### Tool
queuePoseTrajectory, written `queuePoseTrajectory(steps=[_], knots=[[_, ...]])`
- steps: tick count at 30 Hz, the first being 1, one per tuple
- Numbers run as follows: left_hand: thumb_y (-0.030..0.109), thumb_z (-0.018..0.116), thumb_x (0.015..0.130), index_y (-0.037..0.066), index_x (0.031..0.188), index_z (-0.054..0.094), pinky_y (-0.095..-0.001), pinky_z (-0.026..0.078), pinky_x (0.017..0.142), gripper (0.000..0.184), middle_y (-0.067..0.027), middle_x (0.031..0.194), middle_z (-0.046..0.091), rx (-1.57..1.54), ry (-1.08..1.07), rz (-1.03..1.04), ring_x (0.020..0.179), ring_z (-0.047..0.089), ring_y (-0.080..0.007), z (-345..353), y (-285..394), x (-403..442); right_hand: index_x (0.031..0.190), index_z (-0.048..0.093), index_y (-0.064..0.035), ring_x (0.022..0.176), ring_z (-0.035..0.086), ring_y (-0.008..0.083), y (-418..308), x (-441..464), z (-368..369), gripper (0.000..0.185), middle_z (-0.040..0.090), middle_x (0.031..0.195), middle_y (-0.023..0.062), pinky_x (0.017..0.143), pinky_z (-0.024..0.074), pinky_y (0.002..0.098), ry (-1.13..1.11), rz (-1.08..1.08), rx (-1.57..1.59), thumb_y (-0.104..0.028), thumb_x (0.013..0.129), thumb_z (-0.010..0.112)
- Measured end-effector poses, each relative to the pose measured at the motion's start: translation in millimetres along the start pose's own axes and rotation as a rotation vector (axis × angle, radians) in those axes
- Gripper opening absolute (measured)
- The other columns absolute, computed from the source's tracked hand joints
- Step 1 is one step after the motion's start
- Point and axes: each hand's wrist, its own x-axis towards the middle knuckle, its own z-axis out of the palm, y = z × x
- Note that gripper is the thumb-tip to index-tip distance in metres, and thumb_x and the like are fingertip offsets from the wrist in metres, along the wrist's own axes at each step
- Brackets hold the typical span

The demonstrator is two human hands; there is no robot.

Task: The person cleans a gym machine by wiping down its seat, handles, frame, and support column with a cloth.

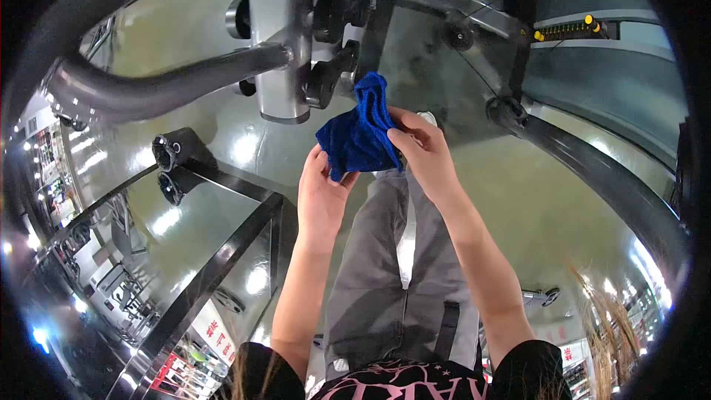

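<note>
A dark blue cloth [359, 137], bunched and folded, is held up between my two hands in front of my legs. My left hand [324, 185] grips its lower left side from beneath, the fingers partly hidden behind the fabric. On the cloth's right edge, my right hand [424, 150] pinches the fabric between thumb and fingers. One folded part of the cloth stands up above the rest. Just beyond it is the grey upright post [280, 37] of a gym machine, with black rollers [329, 18] on its side; the cloth's top comes near the lowest black part.
A thick curved dark tube [170, 85] reaches from the post to the left. A black frame [222, 259] with round padded ends [174, 150] stands at left. At right are a weight stack [570, 32] with yellow pins, a pulley [507, 111] and a slanting tube [592, 167].
</note>
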Motion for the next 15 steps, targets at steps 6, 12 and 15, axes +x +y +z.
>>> queuePoseTrajectory(steps=[6,12,15], knots=[[0.018,0.047,0.09,0.01,0.116,0.045,-0.0359,0.041,0.089,0.026,-0.001,0.109,0.056,-0.015,0.007,0.041,0.098,0.054,-0.0115,-30.9,2.3,-13.6,0.116,0.053,0.0047,0.092,0.053,0.0077,13.7,-5.4,29.3,0.033,0.06,0.102,0.0049,0.083,0.0404,0.0217,-0.072,-0.075,0.015,-0.006,0.086,0.054],[0.022,0.049,0.09,0.014,0.111,0.048,-0.0356,0.046,0.081,0.022,-0.0001,0.107,0.058,-0.033,0.163,0.09,0.095,0.058,-0.0124,-76.3,-1.3,-21.3,0.116,0.053,0.006,0.093,0.055,0.0089,41.0,-7.0,62.9,0.034,0.061,0.102,0.0069,0.083,0.0419,0.0223,-0.142,0.025,-0.133,-0.011,0.086,0.055],[0.023,0.049,0.09,0.014,0.108,0.049,-0.0355,0.047,0.08,0.02,-0.0001,0.106,0.058,-0.047,0.233,0.081,0.093,0.058,-0.0129,-104.9,-6.1,-22.3,0.116,0.052,0.0066,0.093,0.055,0.0092,63.7,-3.5,81.1,0.035,0.061,0.102,0.008,0.083,0.0425,0.0227,-0.208,0.088,-0.07,-0.011,0.086,0.056]])
